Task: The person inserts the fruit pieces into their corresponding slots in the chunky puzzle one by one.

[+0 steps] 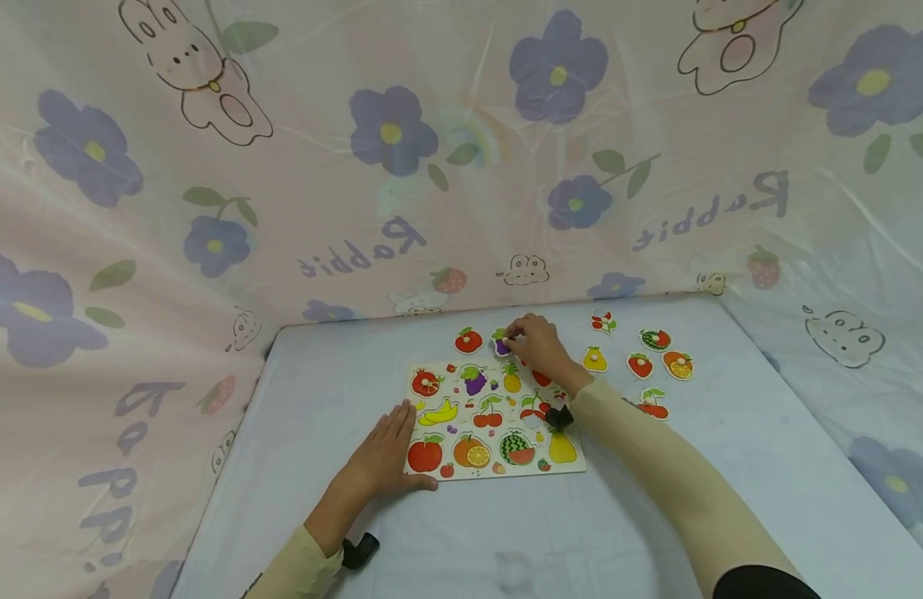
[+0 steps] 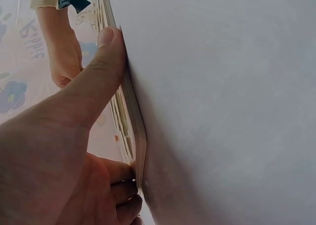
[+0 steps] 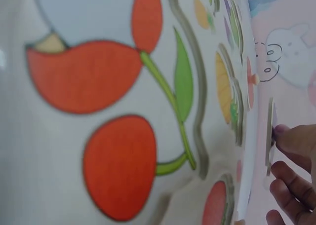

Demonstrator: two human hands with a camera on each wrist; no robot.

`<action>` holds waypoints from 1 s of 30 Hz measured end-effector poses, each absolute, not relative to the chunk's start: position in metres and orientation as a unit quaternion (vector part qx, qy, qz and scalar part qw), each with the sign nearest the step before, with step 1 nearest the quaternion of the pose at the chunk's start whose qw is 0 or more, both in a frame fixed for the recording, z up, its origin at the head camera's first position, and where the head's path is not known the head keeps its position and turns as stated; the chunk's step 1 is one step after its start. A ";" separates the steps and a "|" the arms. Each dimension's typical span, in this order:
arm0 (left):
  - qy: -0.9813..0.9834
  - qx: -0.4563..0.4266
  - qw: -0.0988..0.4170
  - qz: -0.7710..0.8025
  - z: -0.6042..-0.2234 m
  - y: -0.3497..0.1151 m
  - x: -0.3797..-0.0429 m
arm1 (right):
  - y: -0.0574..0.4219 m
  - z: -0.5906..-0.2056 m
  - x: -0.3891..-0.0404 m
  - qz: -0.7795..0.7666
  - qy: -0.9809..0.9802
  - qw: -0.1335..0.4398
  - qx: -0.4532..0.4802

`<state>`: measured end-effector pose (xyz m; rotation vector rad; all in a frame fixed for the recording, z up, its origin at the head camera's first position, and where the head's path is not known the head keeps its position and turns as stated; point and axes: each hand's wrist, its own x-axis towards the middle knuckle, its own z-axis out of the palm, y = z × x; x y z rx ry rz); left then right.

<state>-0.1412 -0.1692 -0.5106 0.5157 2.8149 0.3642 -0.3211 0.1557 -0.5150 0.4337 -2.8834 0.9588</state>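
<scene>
A flat fruit puzzle board (image 1: pixel 469 474) with printed fruits lies on the table. At its left side my left hand (image 1: pixel 382 453) rests against the board, fingers along the left edge and thumb at the front edge. Beyond the board's back edge, my right hand (image 1: pixel 538 343) pinches a purple grape puzzle piece (image 1: pixel 498 342) between thumb and fingertips. The right wrist view shows the piece (image 3: pixel 270 136) edge-on and tilted up at the right hand (image 3: pixel 298 173). A tomato-like red puzzle piece (image 1: pixel 468 340) lies left of the grape piece. My right forearm hides part of the board.
Right of the board lie loose pieces: a pear (image 1: pixel 594 358), a strawberry (image 1: pixel 639 365), a watermelon (image 1: pixel 655 339), an orange (image 1: pixel 678 364), cherries (image 1: pixel 653 404) and a small red-and-green piece (image 1: pixel 602 322). A printed curtain (image 1: pixel 461 191) rises behind the white table (image 1: pixel 327 374).
</scene>
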 end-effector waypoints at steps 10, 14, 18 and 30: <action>0.968 0.179 0.125 0.126 -0.511 -0.170 -0.141 | 0.148 -0.513 -0.313 0.306 -0.937 0.041 0.162; 0.967 0.179 0.126 0.128 -0.512 -0.170 -0.141 | 0.146 -0.513 -0.309 0.304 -0.936 0.040 0.171; 0.967 0.180 0.123 0.128 -0.512 -0.171 -0.141 | 0.144 -0.509 -0.303 0.309 -0.933 0.041 0.182; 0.967 0.182 0.122 0.131 -0.513 -0.171 -0.142 | 0.138 -0.511 -0.296 0.296 -0.932 0.047 0.205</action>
